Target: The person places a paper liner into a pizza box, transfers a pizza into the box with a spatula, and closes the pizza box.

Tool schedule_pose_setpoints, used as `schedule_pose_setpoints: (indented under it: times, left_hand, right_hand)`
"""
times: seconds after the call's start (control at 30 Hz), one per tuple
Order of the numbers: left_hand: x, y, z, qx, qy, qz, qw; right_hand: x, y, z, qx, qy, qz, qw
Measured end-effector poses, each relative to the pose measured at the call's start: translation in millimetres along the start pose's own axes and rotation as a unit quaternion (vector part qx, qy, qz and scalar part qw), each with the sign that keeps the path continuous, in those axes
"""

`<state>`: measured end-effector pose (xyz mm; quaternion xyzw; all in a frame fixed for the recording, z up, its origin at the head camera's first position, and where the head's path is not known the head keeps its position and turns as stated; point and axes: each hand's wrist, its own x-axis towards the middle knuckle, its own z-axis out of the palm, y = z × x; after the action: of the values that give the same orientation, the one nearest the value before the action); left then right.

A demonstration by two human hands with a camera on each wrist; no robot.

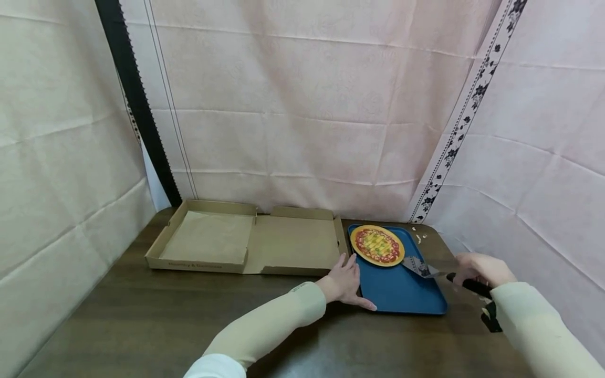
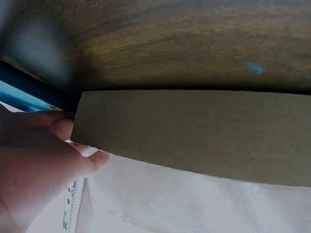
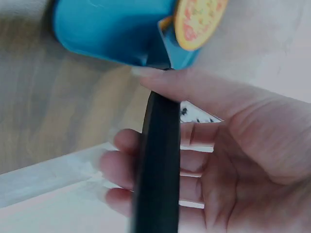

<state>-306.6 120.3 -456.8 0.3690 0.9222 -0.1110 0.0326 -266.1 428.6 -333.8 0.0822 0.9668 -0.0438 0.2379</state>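
Note:
A small round pizza [image 1: 377,245] lies toward the far end of a blue tray [image 1: 397,294]. My right hand [image 1: 486,270] grips the black handle [image 3: 159,170] of a pizza server [image 1: 419,266], thumb along its top and fingers curled around it. The server's metal blade slants over the tray, its front right at the pizza's near right edge. My left hand [image 1: 346,283] rests at the tray's left edge with fingers spread, thumb at the near left corner. In the left wrist view, its fingers lie beside the cardboard wall of the pizza box [image 2: 194,131].
Left of the tray, the open pizza box spreads flat, paper [image 1: 208,236] lining its left half. Pale crumbs [image 1: 418,239] are scattered on the wooden table [image 1: 156,320] beyond the tray's right side. Hanging cloths [image 1: 302,105] enclose the back and both sides.

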Motion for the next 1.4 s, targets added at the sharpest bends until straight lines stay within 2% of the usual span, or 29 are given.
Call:
schedule_pose_setpoints:
  times: [0.07, 0.17, 0.27, 0.37, 0.7, 0.97, 1.2, 1.4]
  left_hand:
    - [-0.3, 1.9, 0.4, -0.001, -0.001, 0.001, 1.0]
    - [-1.6, 3.8, 2.9, -0.005, -0.005, 0.004, 1.0]
    - [-4.2, 3.6, 6.7, -0.011, -0.015, 0.002, 0.9998]
    - [-6.9, 1.2, 9.8, -0.013, -0.022, -0.006, 0.9997]
    - [-1.9, -3.2, 3.5, -0.018, -0.013, -0.008, 0.9997]
    - [-4.4, 1.4, 0.9, -0.016, -0.023, -0.002, 0.9996]
    - [-2.4, -0.3, -6.3, 0.005, -0.023, 0.006, 0.9997]
    - [0.7, 0.0, -8.4, -0.004, -0.03, 0.008, 0.9995]
  right_hand:
    - [0.3, 7, -4, 0.011, 0.005, -0.023, 0.9997]
    - [-0.1, 18, -5, 0.056, 0.017, -0.053, 0.9969]
    - [0.8, 25, -5, 0.109, 0.034, -0.081, 0.9902]
    - [2.9, 28, -6, 0.127, 0.052, -0.105, 0.985]
    - [-1.1, 42, -21, 0.125, 0.058, -0.14, 0.9804]
    - [-3.8, 52, -4, 0.138, 0.056, -0.143, 0.9784]
    - [0.2, 51, 5, 0.152, 0.078, -0.155, 0.9731]
    - [8.2, 45, 12, 0.125, 0.103, -0.159, 0.9739]
